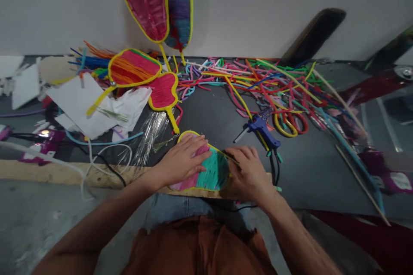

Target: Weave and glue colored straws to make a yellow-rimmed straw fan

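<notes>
Head view: a pink-and-teal panel (pixel 209 174) was noted at the near edge of the bench (pixel 206 114), directly in front of the wearer and partly over the pale edging strip (pixel 74 169). The left hand (pixel 185 159) was laid flat across the pink part, fingers extended, nothing clasped. The right hand (pixel 250 169) was set at the right end, fingers bent; whether the rim was gripped there could not be told. Progress, as judged: the coloured fill was largely laid in and yellow edging was seen along much of the outline. No stem could be made out, though the right end was hidden by the fingers; attaching one was judged the likeliest part left, since yellow stems were borne by an orange-striped panel (pixel 135 66), a small pink panel (pixel 164 90) and two taller ones, red-pink (pixel 148 8) and green-purple (pixel 179 13), set upright at the back. A blue glue gun (pixel 263 131) was found lying near the right hand. Containers: none was identified with certainty; a dark red cylindrical object (pixel 371 88) was noted far right, contents not discernible. Coloured stems (pixel 222 76) were heaped loose, and silver strands (pixel 150 133) were spread beside white sheets (pixel 77 101).
</notes>
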### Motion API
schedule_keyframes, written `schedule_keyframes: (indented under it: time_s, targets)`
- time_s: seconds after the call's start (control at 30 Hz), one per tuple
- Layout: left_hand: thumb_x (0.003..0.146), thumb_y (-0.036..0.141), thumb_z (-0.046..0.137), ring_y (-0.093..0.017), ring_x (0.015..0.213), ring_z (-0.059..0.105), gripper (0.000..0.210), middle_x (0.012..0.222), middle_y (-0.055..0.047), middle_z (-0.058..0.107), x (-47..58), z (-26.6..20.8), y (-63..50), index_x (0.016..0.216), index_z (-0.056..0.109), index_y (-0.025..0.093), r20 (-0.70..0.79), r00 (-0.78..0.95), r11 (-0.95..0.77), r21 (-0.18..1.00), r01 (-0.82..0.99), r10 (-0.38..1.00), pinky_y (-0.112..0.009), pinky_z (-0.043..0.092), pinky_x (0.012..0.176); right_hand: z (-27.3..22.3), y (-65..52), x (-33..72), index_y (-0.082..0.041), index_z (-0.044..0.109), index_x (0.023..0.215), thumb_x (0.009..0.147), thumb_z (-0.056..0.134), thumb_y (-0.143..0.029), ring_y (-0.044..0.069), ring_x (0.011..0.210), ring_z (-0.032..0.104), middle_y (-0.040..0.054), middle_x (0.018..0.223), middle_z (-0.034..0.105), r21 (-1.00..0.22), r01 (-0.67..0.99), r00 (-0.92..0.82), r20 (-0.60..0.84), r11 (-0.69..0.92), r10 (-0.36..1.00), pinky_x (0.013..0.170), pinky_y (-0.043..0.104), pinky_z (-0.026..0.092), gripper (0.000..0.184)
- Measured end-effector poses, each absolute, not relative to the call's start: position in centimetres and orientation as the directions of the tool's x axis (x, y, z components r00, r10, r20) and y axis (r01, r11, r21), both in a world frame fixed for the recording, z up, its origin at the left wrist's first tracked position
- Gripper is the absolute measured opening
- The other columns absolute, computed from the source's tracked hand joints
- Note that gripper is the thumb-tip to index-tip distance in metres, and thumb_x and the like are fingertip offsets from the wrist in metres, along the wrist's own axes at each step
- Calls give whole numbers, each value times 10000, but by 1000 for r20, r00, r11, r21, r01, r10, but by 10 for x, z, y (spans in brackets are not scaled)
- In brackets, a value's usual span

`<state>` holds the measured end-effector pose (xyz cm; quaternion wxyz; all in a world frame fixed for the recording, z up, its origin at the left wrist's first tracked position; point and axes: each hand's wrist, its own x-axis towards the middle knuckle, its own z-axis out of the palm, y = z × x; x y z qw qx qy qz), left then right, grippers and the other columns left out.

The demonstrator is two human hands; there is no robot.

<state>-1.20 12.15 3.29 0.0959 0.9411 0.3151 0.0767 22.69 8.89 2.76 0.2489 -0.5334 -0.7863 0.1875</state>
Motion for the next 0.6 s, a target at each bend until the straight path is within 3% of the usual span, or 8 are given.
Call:
schedule_keyframes:
  time_s: [0.13, 0.27, 0.6]
  targets:
    - [880, 360, 609, -314, 1322, 425, 396, 1352, -158, 522, -11, 28, 125, 1247, 577, 216, 77, 775, -763, 258, 593, 628, -525, 384, 1061, 25, 95, 206, -183, 595, 1239, 889, 530, -277, 291, 1052, 467, 128, 1186, 622, -460, 829, -313, 90, 318, 946, 840, 435, 417, 368]
    - [880, 354, 607, -327, 1321, 422, 385, 1313, -164, 539, -10, 24, 127, 1231, 582, 198, 76, 786, -770, 280, 574, 614, -523, 396, 1055, 24, 98, 196, -201, 632, 1180, 897, 541, -281, 282, 1033, 455, 94, 1174, 642, -413, 868, -292, 23, 275, 956, 810, 422, 395, 308]
    - [897, 349, 583, -339, 1301, 443, 341, 1248, -157, 578, -12, 13, 128, 1199, 607, 193, 163, 768, -761, 365, 537, 620, -537, 413, 1035, 21, 93, 197, -237, 659, 1104, 912, 533, -263, 255, 1015, 461, 47, 1145, 676, -465, 847, -267, 51, 259, 962, 828, 413, 346, 231]
